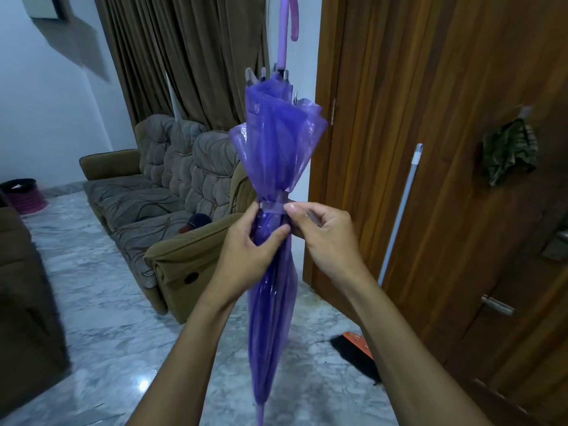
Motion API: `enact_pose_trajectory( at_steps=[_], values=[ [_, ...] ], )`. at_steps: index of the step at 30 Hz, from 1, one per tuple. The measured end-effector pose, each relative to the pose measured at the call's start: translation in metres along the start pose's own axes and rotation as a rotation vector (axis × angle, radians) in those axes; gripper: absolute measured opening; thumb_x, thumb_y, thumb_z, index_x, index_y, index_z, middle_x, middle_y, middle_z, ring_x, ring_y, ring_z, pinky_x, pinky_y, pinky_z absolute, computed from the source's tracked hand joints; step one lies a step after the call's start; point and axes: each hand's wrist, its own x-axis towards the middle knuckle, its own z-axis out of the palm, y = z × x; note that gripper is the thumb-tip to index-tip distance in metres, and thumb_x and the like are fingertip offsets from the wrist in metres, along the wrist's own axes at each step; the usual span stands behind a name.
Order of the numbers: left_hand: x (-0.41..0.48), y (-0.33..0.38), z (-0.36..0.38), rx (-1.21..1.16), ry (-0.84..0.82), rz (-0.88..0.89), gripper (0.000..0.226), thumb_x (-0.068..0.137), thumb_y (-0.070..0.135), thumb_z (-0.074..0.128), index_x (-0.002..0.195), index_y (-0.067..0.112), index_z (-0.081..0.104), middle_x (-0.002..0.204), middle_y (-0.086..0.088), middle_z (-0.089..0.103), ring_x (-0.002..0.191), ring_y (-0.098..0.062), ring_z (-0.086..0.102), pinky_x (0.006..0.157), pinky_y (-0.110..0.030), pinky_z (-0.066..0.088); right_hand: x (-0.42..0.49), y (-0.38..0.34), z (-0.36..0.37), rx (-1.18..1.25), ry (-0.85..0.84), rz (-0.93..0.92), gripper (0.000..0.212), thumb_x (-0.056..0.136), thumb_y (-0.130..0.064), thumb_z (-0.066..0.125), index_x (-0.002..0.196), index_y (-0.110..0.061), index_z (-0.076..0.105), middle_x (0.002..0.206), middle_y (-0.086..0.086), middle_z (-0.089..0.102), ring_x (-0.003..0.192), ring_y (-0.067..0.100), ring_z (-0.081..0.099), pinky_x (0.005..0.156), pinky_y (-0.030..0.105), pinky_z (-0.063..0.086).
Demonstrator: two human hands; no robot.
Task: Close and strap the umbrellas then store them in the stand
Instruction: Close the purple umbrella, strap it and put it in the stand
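Observation:
A translucent purple umbrella point(275, 142) stands upright in front of me, folded, with its lilac hooked handle point(290, 16) at the top and its tip near the floor. A pale strap point(273, 206) wraps the canopy at mid-height, cinching it. My left hand point(252, 244) grips the folded canopy just below the strap. My right hand point(319, 232) pinches the strap's end on the right side of the umbrella. The canopy above the strap flares out loosely. No stand is visible.
A brown patterned sofa point(159, 192) stands to the left, and a wooden door point(445, 149) to the right. A broom leans on the door, its white pole point(402, 210) upright and black bristles point(353, 355) on the marble floor point(107, 333). A pink and black bin point(23, 195) sits far left.

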Motion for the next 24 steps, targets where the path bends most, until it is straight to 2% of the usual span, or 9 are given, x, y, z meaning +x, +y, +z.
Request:
enact_pose_trajectory(
  at_steps=[2, 6, 9, 12, 14, 16, 18, 20, 24],
  values=[
    [0.003, -0.003, -0.006, -0.046, 0.006, -0.021, 0.051, 0.090, 0.014, 0.067, 0.138, 0.012, 0.051, 0.116, 0.004, 0.070, 0.103, -0.006, 0.068, 0.084, -0.020, 0.054, 0.002, -0.001, -0.002, 0.127, -0.064, 0.053, 0.019, 0.096, -0.011, 0.061, 0.109, -0.003, 0.072, 0.095, 0.003, 0.078, 0.090, 0.016, 0.074, 0.084, 0.032, 0.060],
    [0.004, -0.004, -0.015, -0.313, -0.061, -0.109, 0.052, 0.086, 0.017, 0.069, 0.135, 0.010, 0.054, 0.119, -0.004, 0.070, 0.104, -0.012, 0.067, 0.082, -0.019, 0.052, 0.001, -0.005, -0.005, 0.502, -0.141, 0.310, 0.020, 0.095, -0.007, 0.058, 0.110, 0.003, 0.067, 0.083, 0.006, 0.077, 0.073, 0.007, 0.073, 0.068, 0.018, 0.060],
    [0.000, -0.005, -0.016, -0.516, -0.135, -0.152, 0.040, 0.087, 0.010, 0.060, 0.127, 0.011, 0.059, 0.109, -0.005, 0.072, 0.093, -0.014, 0.069, 0.078, -0.024, 0.055, 0.004, -0.005, -0.006, 0.399, -0.123, 0.300, 0.017, 0.088, -0.012, 0.067, 0.101, -0.003, 0.072, 0.078, 0.004, 0.076, 0.063, 0.004, 0.069, 0.064, 0.018, 0.057],
    [-0.006, -0.008, -0.016, -0.670, -0.212, -0.214, 0.042, 0.089, 0.009, 0.058, 0.131, 0.008, 0.056, 0.108, -0.011, 0.070, 0.090, -0.019, 0.069, 0.082, -0.030, 0.057, 0.004, -0.005, -0.005, 0.272, -0.113, 0.248, 0.028, 0.078, -0.023, 0.076, 0.097, -0.003, 0.075, 0.091, 0.009, 0.077, 0.078, 0.014, 0.070, 0.074, 0.026, 0.058],
    [-0.008, -0.009, -0.016, -0.725, -0.237, -0.244, 0.043, 0.090, 0.010, 0.059, 0.132, 0.008, 0.054, 0.111, -0.013, 0.068, 0.093, -0.020, 0.068, 0.085, -0.032, 0.057, 0.000, -0.006, -0.003, 0.292, -0.140, 0.285, 0.031, 0.076, -0.027, 0.077, 0.098, -0.004, 0.074, 0.091, 0.011, 0.076, 0.077, 0.016, 0.070, 0.069, 0.027, 0.058],
    [-0.005, -0.013, -0.019, -0.712, -0.229, -0.254, 0.050, 0.087, 0.015, 0.068, 0.135, 0.009, 0.052, 0.118, -0.014, 0.066, 0.102, -0.022, 0.067, 0.088, -0.033, 0.056, -0.006, -0.008, 0.000, 0.311, -0.121, 0.281, 0.023, 0.081, -0.022, 0.076, 0.095, -0.005, 0.072, 0.088, 0.011, 0.075, 0.076, 0.017, 0.071, 0.068, 0.027, 0.058],
    [-0.001, -0.012, -0.021, -0.633, -0.189, -0.237, 0.058, 0.082, 0.021, 0.075, 0.134, 0.010, 0.053, 0.122, -0.010, 0.067, 0.109, -0.020, 0.066, 0.087, -0.030, 0.055, -0.009, -0.009, 0.004, 0.254, -0.037, 0.226, 0.014, 0.083, -0.019, 0.077, 0.090, -0.007, 0.073, 0.092, 0.011, 0.076, 0.085, 0.021, 0.073, 0.080, 0.035, 0.060],
    [0.002, -0.011, -0.022, -0.506, -0.108, -0.184, 0.047, 0.084, 0.017, 0.073, 0.128, 0.013, 0.056, 0.119, -0.004, 0.069, 0.109, -0.015, 0.065, 0.088, -0.031, 0.054, -0.012, -0.009, 0.008, 0.155, 0.048, 0.157, 0.007, 0.080, -0.021, 0.081, 0.080, -0.016, 0.076, 0.094, 0.006, 0.077, 0.093, 0.020, 0.073, 0.089, 0.042, 0.059],
    [0.000, -0.007, -0.020, -0.373, -0.069, -0.118, 0.037, 0.091, 0.018, 0.062, 0.128, 0.014, 0.056, 0.119, 0.000, 0.068, 0.114, -0.014, 0.062, 0.097, -0.036, 0.050, -0.016, -0.016, 0.017, 0.152, 0.211, 0.064, 0.019, 0.069, -0.018, 0.089, 0.069, -0.013, 0.071, 0.088, 0.003, 0.078, 0.091, 0.017, 0.075, 0.090, 0.044, 0.058]
  ],
)
